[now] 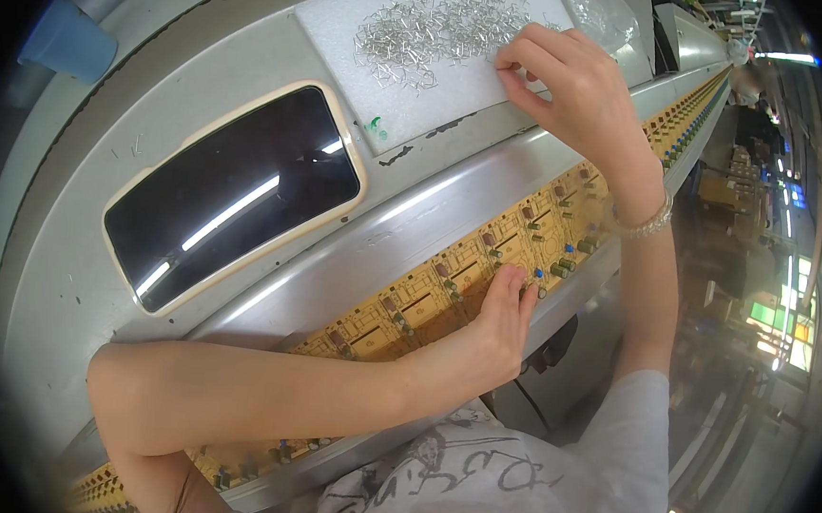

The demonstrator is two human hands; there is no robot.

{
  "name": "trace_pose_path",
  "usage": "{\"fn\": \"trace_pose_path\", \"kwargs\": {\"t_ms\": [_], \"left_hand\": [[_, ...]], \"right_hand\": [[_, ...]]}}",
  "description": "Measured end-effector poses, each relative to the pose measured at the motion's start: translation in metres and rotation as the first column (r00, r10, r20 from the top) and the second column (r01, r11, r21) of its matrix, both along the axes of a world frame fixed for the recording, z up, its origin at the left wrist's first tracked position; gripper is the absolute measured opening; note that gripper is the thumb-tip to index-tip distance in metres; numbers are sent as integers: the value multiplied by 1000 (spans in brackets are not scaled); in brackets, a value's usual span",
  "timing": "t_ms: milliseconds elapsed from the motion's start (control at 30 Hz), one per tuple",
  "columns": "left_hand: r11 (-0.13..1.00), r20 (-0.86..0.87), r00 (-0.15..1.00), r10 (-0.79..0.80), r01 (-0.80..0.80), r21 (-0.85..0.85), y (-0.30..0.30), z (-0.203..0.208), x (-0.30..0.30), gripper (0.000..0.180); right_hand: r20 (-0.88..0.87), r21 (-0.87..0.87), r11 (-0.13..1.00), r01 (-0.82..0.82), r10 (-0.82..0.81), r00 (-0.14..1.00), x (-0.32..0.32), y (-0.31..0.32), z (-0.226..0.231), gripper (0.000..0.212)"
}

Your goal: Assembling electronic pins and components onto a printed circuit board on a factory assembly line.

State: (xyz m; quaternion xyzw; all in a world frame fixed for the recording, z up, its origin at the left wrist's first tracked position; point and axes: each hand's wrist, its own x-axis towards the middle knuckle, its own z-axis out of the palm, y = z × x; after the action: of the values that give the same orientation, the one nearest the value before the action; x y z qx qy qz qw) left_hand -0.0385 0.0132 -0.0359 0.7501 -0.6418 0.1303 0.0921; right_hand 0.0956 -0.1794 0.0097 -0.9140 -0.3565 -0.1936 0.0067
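The right hand [566, 86] reaches over the near edge of a pile of short bent wire pieces [436, 39], thumb and forefinger drawn close; I cannot tell whether they pinch one. The pale foam sheet [411, 118] on the worktop [68, 252] probably keeps these loose pieces gathered and visible. The left hand [501, 330] is low over the row of yellow circuit boards [417, 306], fingertips near small capacitors [563, 267], their grip unclear. The boards run beside a metal rail [384, 231], seemingly lined up for easy reach.
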Motion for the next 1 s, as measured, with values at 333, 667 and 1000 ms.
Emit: {"fn": "trace_pose_path", "kwargs": {"t_ms": [333,667,1000], "left_hand": [[1000,1,1000,18,-18,-1,2,0,-1,55],[1000,50,999,5,-6,17,12,6,10,55],[1000,47,999,-16,15,12,-4,6,-1,55]], "right_hand": [[-451,481,813,328,-91,888,-67,10,12,12],[-660,329,687,648,-323,678,-125,23,3,12],[-568,291,730,619,-388,725,-130,32,-5,11]]}}
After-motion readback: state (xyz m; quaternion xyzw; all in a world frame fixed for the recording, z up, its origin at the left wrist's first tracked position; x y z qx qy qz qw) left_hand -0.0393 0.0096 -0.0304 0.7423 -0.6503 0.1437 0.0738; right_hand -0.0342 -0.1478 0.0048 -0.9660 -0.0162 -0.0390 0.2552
